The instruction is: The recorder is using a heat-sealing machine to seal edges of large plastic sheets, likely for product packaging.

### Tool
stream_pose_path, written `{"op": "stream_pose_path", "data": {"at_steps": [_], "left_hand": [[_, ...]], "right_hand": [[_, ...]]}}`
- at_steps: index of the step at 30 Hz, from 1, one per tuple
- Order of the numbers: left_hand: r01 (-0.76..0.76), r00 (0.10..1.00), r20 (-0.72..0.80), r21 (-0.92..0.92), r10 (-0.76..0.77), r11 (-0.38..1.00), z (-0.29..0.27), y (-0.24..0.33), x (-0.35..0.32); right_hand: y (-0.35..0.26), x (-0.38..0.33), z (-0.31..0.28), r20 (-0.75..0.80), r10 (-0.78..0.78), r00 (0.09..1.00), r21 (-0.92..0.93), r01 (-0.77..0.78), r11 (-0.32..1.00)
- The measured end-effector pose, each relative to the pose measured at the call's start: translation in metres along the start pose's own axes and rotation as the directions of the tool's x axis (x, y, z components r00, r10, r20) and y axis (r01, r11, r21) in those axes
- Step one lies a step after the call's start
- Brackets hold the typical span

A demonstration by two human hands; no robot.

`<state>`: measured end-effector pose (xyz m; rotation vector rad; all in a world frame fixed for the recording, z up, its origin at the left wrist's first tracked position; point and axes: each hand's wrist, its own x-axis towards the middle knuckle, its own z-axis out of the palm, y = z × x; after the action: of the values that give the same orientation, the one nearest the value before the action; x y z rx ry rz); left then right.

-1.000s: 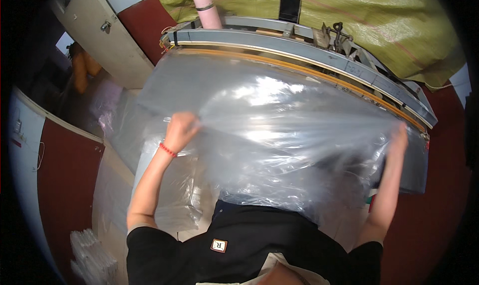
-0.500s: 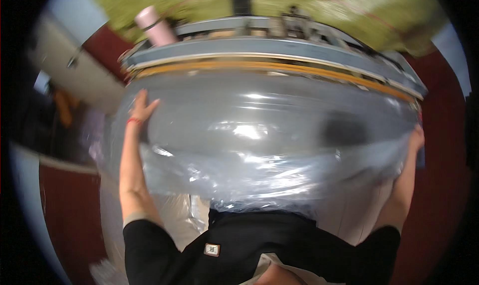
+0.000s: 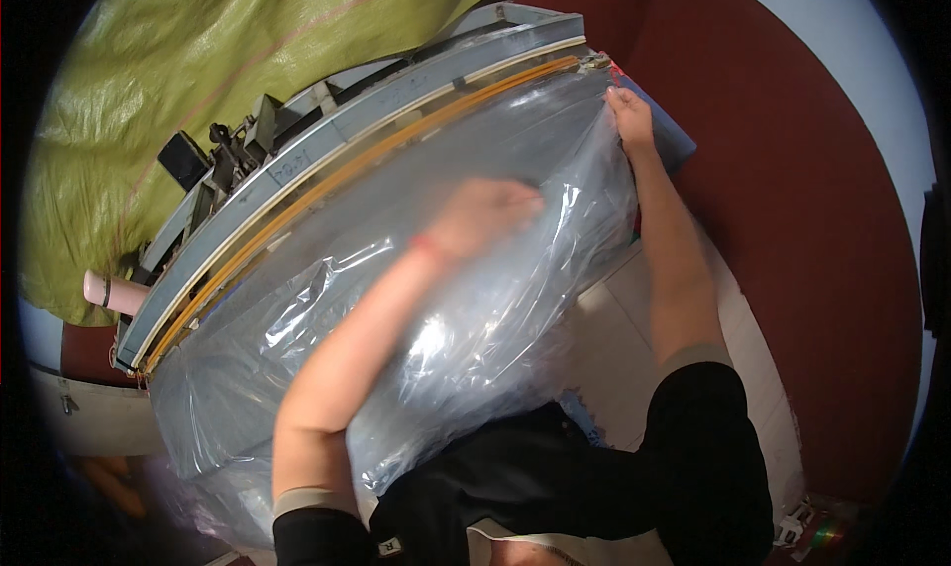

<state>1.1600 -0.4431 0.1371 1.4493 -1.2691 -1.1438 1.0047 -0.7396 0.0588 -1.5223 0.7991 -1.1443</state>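
A wide sheet of clear plastic film lies over a grey surface and drapes down toward my body in shiny folds. At the far right corner, my right hand pinches the film's edge and pulls it into taut creases. My left hand, with a red band at its wrist, is over the middle of the film. Motion smears its fingers, so whether they grip anything is unclear.
Along the far side runs a long grey metal machine beam with an orange strip. A pink bottle stands at its left end. Yellow-green woven sheeting hangs behind. A dark red wall panel rises at right.
My view has turned toward the right end of the machine. My left hand has left the film's left side and swung across to its middle. The right hand stays at the right edge.
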Motion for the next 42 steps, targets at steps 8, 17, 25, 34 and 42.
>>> {"op": "stream_pose_path", "data": {"at_steps": [8,17,25,34,42], "left_hand": [[-0.198,0.977,-0.125,-0.203,0.176,0.959,0.072,-0.008,0.06],[0.014,0.727,0.687,-0.04,0.017,0.999,0.09,-0.054,-0.072],[-0.118,0.962,0.213,-0.23,0.169,0.966,-0.033,-0.029,-0.256],[0.424,0.426,-0.859,-0.087,-0.284,0.901,-0.212,-0.004,-0.604],[0.44,0.787,-0.5,0.865,0.362,0.239,-0.165,-0.048,-0.442]], "right_hand": [[0.008,0.001,0.001,-0.032,-0.089,0.996,0.036,0.09,0.995],[0.014,0.008,-0.007,0.017,-0.114,0.993,-0.062,0.115,0.991],[0.015,0.007,-0.014,-0.047,-0.245,0.968,-0.328,0.216,0.92],[0.038,0.031,-0.014,0.036,-0.21,0.977,-0.346,0.209,0.915],[0.039,0.033,-0.015,-0.018,-0.19,0.982,-0.395,0.168,0.903]]}}
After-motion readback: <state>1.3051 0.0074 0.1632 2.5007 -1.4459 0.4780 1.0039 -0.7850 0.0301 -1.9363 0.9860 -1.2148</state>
